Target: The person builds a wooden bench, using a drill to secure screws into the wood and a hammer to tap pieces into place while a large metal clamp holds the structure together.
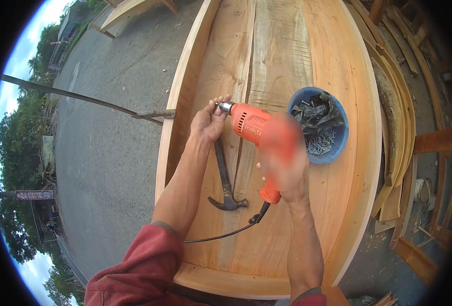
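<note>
While hands [209, 124] [291, 178] hold orange drill [249, 120] (lettering [253, 130] visible), hammer [223, 171] lies near.

One bare left hand [209, 124] and one bare right hand [294, 178], two in all, share one orange-red power drill [249, 122] above one broad, raised-edged tan wooden panel [333, 224]. On the panel: one steel claw hammer with a dark handle [223, 171] and one round blue bowl [320, 160], containing one crumpled black plastic bundle [318, 115] and slim grey metal nails [322, 143], too many to count. One thin black cable [223, 236] and two dark red fabric sleeves [139, 270] appear toward the panel's near end.
</note>
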Demonstrator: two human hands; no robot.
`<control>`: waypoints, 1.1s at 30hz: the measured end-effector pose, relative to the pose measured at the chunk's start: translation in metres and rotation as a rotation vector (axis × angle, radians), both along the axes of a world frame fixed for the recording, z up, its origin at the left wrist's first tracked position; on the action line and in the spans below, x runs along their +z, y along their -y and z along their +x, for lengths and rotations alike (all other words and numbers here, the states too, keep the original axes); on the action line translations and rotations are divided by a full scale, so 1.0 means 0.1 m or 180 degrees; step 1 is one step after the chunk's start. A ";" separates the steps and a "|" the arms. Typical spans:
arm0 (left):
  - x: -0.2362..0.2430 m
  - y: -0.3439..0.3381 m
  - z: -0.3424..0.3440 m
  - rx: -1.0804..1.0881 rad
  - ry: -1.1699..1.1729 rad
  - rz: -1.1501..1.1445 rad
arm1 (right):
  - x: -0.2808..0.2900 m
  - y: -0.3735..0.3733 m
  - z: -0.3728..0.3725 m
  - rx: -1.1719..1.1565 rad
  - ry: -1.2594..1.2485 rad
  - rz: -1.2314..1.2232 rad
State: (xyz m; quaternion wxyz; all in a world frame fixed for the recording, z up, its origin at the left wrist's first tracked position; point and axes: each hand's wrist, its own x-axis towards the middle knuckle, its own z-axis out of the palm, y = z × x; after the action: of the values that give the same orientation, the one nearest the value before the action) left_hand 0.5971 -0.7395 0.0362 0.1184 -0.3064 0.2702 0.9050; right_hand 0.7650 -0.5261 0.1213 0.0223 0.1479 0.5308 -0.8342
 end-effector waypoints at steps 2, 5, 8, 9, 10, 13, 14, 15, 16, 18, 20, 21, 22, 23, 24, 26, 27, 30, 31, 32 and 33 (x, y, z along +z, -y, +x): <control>-0.10 0.06 -0.29 0.0146 -0.0103 0.0214 | 0.03 0.07 -0.35 0.0059 -0.0094 0.0424; -0.23 0.10 -0.72 0.0449 -0.0250 0.0479 | 0.05 0.08 -0.89 0.0311 -0.0245 0.0765; -0.31 0.08 -1.04 0.0642 -0.0277 0.0629 | 0.00 0.08 -1.32 0.0532 -0.0405 0.1100; -0.35 0.11 -1.11 0.0735 -0.0341 0.0731 | 0.00 0.10 -1.41 0.0567 -0.0411 0.1131; -0.40 0.12 -1.14 0.0769 -0.0346 0.0764 | -0.01 0.12 -1.49 0.0607 -0.0424 0.1185; -0.52 0.14 -1.21 0.0977 -0.0433 0.0847 | -0.03 0.18 -1.64 0.0760 -0.0499 0.1235; -0.54 0.16 -1.20 0.0982 -0.0531 0.0868 | -0.04 0.19 -1.66 0.0726 -0.0481 0.1190; -0.56 0.18 -1.22 0.0984 -0.0630 0.0886 | -0.04 0.19 -1.68 0.0691 -0.0463 0.1145; -0.56 0.20 -1.25 0.0947 -0.0673 0.0890 | -0.02 0.19 -1.72 0.0732 -0.0478 0.1176; -0.58 0.18 -1.24 0.0977 -0.0713 0.0930 | -0.02 0.18 -1.74 0.0773 -0.0375 0.1056; -0.59 0.18 -1.23 0.0994 -0.0760 0.0941 | 0.05 0.18 -1.74 0.0787 -0.0356 0.1115; -0.60 0.20 -1.23 0.0931 -0.0645 0.0883 | 0.07 0.19 -1.75 0.0783 -0.0350 0.1146; -0.60 0.21 -1.23 0.0868 -0.0529 0.0825 | 0.05 0.21 -1.76 0.0795 -0.0344 0.1149; -0.61 0.21 -1.24 0.0872 -0.0540 0.0840 | 0.04 0.20 -1.77 0.0820 -0.0391 0.1168; -0.62 0.21 -1.25 0.0872 -0.0590 0.0858 | 0.04 0.20 -1.79 0.0846 -0.0437 0.1186; -0.63 0.23 -1.27 0.0890 -0.0644 0.0890 | 0.05 0.20 -1.82 0.0863 -0.0440 0.1199; -0.63 0.24 -1.27 0.0935 -0.0659 0.0903 | 0.06 0.20 -1.83 0.0875 -0.0431 0.1198; -0.58 0.21 -1.26 0.0962 -0.0591 0.0842 | 0.08 0.16 -1.89 0.0937 -0.0464 0.1194; -0.55 0.19 -1.25 0.0942 -0.0496 0.0759 | 0.08 0.16 -1.90 0.0937 -0.0475 0.1203; -0.56 0.21 -1.26 0.0955 -0.0509 0.0762 | 0.08 0.19 -1.89 0.0951 -0.0426 0.1302; -0.57 0.24 -1.26 0.1016 -0.0511 0.0858 | 0.08 0.20 -1.89 0.0965 -0.0377 0.1401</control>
State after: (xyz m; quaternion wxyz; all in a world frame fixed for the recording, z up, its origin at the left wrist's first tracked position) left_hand 0.4714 -0.7630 -0.0207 -0.0083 -0.2538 0.1035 0.9617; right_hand 0.5759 -0.5464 0.1296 0.0832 0.0190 0.7157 -0.6931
